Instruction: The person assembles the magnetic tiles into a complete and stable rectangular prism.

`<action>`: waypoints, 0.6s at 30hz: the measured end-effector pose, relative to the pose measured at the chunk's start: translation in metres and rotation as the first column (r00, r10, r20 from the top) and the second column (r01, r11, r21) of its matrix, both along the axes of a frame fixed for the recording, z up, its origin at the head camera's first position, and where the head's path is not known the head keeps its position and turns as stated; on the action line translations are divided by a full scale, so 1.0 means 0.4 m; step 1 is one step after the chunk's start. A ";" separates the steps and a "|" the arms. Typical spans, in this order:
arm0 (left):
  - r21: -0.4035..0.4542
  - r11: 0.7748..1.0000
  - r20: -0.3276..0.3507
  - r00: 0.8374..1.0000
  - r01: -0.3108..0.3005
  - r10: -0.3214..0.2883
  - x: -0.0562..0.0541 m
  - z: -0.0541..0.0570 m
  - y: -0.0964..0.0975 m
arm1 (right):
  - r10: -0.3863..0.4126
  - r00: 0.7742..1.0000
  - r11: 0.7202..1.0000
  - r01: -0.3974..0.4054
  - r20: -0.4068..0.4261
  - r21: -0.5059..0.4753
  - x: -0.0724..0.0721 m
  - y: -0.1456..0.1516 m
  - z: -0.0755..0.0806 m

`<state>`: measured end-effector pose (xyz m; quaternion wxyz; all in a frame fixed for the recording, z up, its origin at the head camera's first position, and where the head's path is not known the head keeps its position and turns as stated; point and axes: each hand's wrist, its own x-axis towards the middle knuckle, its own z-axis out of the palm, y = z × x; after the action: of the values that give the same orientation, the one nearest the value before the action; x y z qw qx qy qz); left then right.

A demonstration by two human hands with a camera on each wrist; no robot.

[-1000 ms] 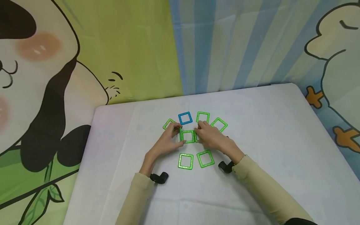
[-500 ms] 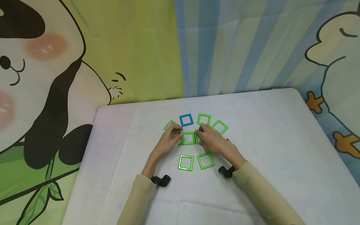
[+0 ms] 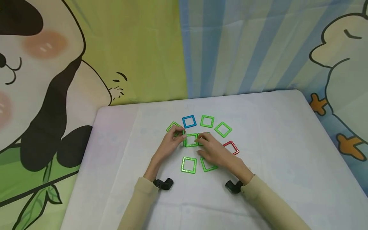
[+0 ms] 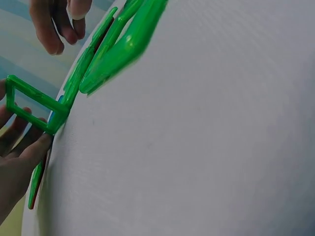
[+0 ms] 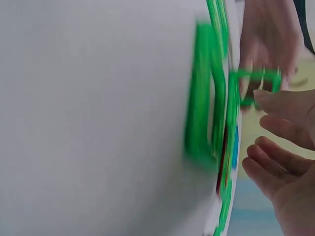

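My left hand pinches a green square magnetic tile between thumb and fingers. This open-framed tile stands upright at the left edge of a flat green tile. A second flat green tile adjoins it on the right, partly covered by my right hand. In the left wrist view the fingers of my right hand hang bent above the tiles, with nothing between them. The right wrist view also has its thumb and fingers apart, near the upright tile.
Around the joined pair lie a blue tile, a red tile and several green ones, including a far one, a turned one and a near one. A white cloth covers the table.
My right hand has drawn back from the right-hand flat tile toward me, its fingers spreading and uncovering the red tile. My left thumb has moved up from the flat tile onto the upright one.
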<state>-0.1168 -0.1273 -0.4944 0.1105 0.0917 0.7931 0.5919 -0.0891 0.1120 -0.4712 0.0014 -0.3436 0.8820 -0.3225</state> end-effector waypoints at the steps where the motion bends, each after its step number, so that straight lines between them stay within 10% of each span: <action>1: 0.006 1.000 0.004 1.000 -0.001 0.001 0.001 0.002 -0.001 | 0.014 1.000 1.000 -0.014 -0.004 -0.003 0.011 -0.007 0.000; 18: 0.036 0.999 0.032 0.999 -0.019 0.018 0.002 0.000 0.005 | 0.023 0.999 0.972 -0.014 -0.036 0.233 0.107 -0.087 0.001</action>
<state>-0.1161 -0.1255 -0.4943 0.1160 0.0772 0.7813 0.6084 -0.0462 0.0772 -0.4709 0.0277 -0.3554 0.9103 -0.2104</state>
